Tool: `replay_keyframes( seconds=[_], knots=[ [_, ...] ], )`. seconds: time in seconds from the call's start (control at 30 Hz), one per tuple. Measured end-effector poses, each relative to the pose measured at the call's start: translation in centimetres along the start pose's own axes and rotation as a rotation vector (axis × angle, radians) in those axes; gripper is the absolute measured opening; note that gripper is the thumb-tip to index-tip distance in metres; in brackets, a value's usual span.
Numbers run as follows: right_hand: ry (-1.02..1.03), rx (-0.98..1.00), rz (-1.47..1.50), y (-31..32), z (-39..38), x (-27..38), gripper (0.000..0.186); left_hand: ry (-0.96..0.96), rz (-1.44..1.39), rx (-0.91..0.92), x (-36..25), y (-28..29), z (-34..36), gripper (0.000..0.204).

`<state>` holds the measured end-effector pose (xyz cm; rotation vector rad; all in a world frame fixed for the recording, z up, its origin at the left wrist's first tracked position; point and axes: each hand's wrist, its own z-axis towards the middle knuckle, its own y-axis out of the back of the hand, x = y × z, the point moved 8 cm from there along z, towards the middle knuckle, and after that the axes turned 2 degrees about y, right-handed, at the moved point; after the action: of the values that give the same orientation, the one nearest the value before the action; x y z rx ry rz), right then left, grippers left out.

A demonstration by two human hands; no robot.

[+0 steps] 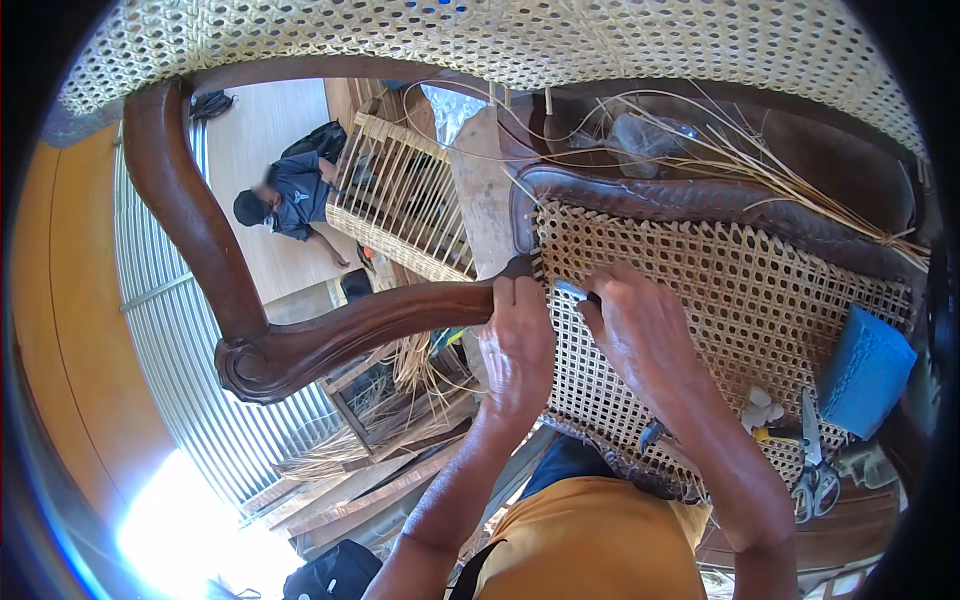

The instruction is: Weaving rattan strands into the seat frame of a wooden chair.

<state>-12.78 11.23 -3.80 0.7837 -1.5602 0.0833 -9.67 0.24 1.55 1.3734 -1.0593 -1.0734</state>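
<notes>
The left hand [518,345], near the centre of the dial, is curled with bent fingers touching the end of the carved wooden arm [390,322], which runs off toward 9 o'clock; its thumb is hidden, so whether it grips or merely presses cannot be told. Toward 3 o'clock, the right hand [642,322] is closed around a small blade tool [570,289], the pale blade pointing to 10 o'clock beside the left fingers. Beneath it, the woven cane seat [735,290] spreads toward 3 o'clock. A blue block [868,375] lies between 3 and 4 o'clock, scissors [816,468] at 4, loose cane strands [790,178] at 2.
</notes>
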Motion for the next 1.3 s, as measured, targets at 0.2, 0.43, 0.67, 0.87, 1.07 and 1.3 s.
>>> replay_keyframes(
  seconds=[0.2, 0.43, 0.67, 0.87, 1.07, 1.3],
  knots=[
    [-0.044, 0.029, 0.004, -0.06, 0.20, -0.22, 0.015, 0.006, -0.010, -0.067, -0.04, 0.39, -0.09, 0.006],
    [-0.032, 0.011, 0.032, -0.01, 0.26, -0.20, 0.013, 0.017, -0.023, -0.082, 0.04, 0.44, -0.11, 0.004],
    [-0.021, 0.001, 0.030, -0.05, 0.28, -0.24, 0.011, 0.042, -0.035, -0.081, 0.17, 0.40, -0.03, 0.005],
    [-0.006, -0.018, 0.026, 0.12, 0.18, -0.11, 0.011, 0.048, -0.062, -0.073, 0.17, 0.42, 0.02, 0.004],
    [-0.010, -0.011, 0.044, 0.11, 0.25, -0.15, 0.011, 0.048, -0.091, -0.068, 0.20, 0.39, 0.02, 0.003],
    [-0.014, -0.015, 0.056, 0.31, 0.21, -0.10, 0.012, 0.062, -0.092, -0.064, 0.38, 0.25, -0.02, 0.006]
  ],
)
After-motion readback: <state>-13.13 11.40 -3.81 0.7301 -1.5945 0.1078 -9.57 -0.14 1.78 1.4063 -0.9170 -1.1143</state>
